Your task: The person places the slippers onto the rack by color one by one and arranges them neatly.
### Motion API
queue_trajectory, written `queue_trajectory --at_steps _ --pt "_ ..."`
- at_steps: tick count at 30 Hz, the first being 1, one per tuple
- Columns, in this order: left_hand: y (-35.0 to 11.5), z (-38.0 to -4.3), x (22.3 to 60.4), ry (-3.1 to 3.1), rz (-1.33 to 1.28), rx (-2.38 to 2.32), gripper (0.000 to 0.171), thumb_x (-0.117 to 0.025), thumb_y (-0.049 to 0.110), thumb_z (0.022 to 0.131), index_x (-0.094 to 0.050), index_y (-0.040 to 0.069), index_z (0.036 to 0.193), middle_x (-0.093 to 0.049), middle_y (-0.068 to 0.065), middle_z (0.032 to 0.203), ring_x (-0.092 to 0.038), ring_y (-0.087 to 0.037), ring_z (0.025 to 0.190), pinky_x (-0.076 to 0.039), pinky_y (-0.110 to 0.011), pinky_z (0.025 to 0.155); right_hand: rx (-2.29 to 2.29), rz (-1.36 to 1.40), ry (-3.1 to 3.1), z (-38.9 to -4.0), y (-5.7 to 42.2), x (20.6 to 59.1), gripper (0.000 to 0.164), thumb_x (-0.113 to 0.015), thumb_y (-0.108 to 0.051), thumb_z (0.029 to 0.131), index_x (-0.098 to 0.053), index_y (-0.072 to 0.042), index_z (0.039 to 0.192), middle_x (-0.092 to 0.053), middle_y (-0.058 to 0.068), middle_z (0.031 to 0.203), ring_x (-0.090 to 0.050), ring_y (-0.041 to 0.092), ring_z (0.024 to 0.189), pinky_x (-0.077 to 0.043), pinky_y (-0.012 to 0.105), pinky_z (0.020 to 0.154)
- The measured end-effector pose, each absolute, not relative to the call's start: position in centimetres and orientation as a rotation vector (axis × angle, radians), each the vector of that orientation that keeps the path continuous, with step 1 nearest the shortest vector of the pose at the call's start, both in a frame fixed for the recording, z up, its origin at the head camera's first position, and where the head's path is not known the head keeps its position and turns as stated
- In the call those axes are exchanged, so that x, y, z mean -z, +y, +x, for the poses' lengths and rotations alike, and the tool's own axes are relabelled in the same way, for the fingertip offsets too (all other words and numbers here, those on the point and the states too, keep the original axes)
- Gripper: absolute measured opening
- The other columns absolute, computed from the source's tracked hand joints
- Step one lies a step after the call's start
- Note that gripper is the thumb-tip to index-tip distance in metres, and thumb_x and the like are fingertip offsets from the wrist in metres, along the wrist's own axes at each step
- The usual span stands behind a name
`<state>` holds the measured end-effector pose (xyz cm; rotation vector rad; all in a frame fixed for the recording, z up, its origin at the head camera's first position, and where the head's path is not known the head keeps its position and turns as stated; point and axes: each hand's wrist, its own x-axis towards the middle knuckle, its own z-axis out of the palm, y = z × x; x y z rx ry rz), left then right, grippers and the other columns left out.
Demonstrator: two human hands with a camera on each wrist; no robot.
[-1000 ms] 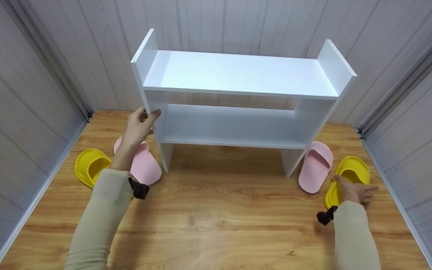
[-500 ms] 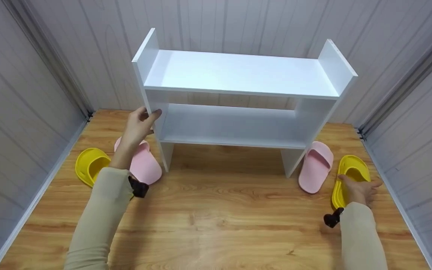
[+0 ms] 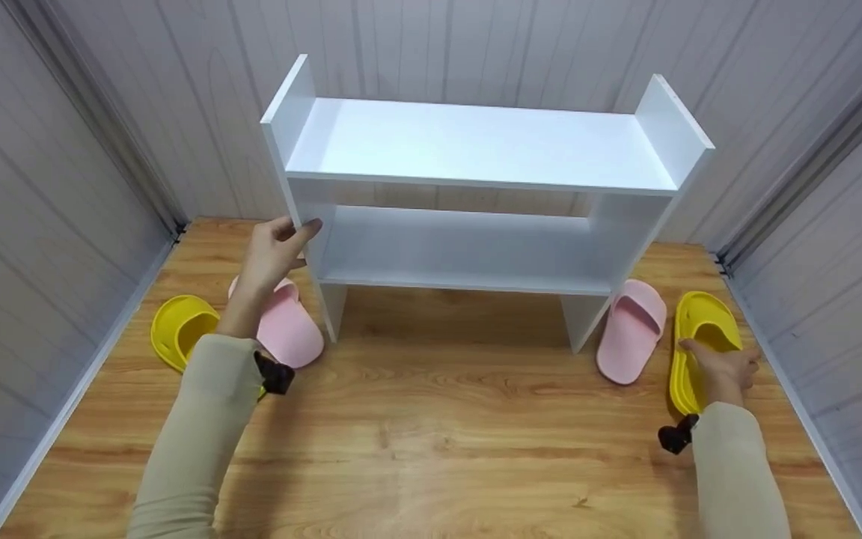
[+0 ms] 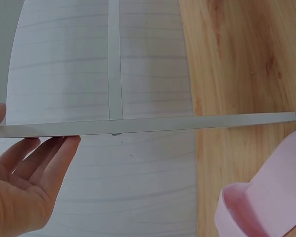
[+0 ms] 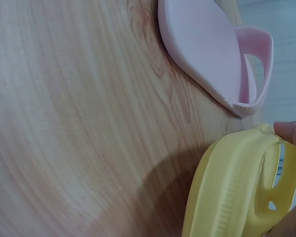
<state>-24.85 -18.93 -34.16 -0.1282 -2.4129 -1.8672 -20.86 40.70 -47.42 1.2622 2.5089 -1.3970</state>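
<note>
My left hand (image 3: 270, 254) pinches the upright side panel (image 4: 153, 124) of a white two-tier shelf (image 3: 468, 146), thumb on the inner face and fingers outside. On the right, my right hand (image 3: 723, 367) grips a yellow clog (image 3: 700, 314) at its foot opening, the thumb (image 5: 291, 133) over the near rim; the far fingers are partly hidden. In the right wrist view the clog looks tilted, with a shadow on the floor beside it. Just left of it lies a pink slipper (image 3: 629, 337), close to the shelf's right leg.
Another pink slipper (image 3: 289, 333) lies under my left forearm, beside the shelf's left leg. A second yellow clog (image 3: 176, 322) sits farther left, partly behind the sleeve. Panelled walls (image 3: 835, 247) enclose the wood-look floor (image 3: 431, 434) on three sides.
My right hand has moved slightly right and farther away with the yellow clog, whose toe has swung to the left, so it stands straighter. My left hand keeps its place on the shelf.
</note>
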Motion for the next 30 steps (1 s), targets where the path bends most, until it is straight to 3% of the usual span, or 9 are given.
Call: queue_trajectory --at_steps 9,18,30 --pt "-18.8 -24.5 33.8 -2.429 -0.117 1.897 0.05 -0.054 0.026 0.088 -0.043 -0.003 0.127 -0.046 -0.021 0.122 -0.046 -0.035 0.108 -0.045 -0.043 0.08 1.392 1.175 2.596 -21.7 40.4 46.7 0.116 -0.063 -0.051 0.071 0.025 -0.011 0.134 0.011 0.025 0.141 0.001 0.046 0.125 -0.006 0.055 0.099" --pt "-17.9 -22.9 31.7 -2.45 -0.088 1.894 0.046 -0.051 0.019 0.09 -0.041 -0.007 0.127 -0.044 -0.024 0.123 -0.043 -0.037 0.11 -0.042 -0.045 0.083 1.401 1.085 2.633 -22.7 39.8 45.9 0.115 -0.064 -0.048 0.072 0.023 -0.008 0.135 0.007 0.026 0.141 -0.001 0.043 0.126 -0.009 0.051 0.101" --pt "-18.9 -25.0 34.0 -2.426 -0.107 1.865 0.05 -0.055 0.028 0.087 -0.046 -0.003 0.125 -0.049 -0.021 0.119 -0.048 -0.034 0.105 -0.047 -0.041 0.077 1.362 0.865 2.722 -23.9 38.5 45.3 0.113 -0.066 -0.046 0.072 0.019 -0.009 0.136 0.004 0.025 0.141 -0.009 0.044 0.125 -0.012 0.051 0.1"
